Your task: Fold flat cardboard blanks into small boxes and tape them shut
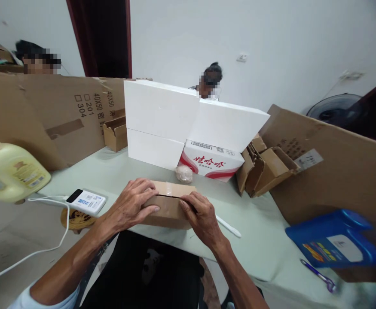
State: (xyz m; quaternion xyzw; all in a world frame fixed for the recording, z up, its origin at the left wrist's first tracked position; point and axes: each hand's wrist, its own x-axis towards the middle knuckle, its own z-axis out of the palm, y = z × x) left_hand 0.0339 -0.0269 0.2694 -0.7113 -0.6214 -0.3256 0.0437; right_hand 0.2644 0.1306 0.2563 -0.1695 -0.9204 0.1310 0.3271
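Observation:
A small brown cardboard box with clear tape along its top seam sits at the near edge of the pale green table. My left hand lies over the box's left end, fingers curled onto its top and front. My right hand presses against the box's right end, fingers bent over the top edge. Both hands grip the box.
White foam boxes and a red-and-white printed carton stand behind, with a tape roll. Open small cartons lie right, one left. A power bank, a yellow jug, a blue jug, a white stick. Two people sit beyond.

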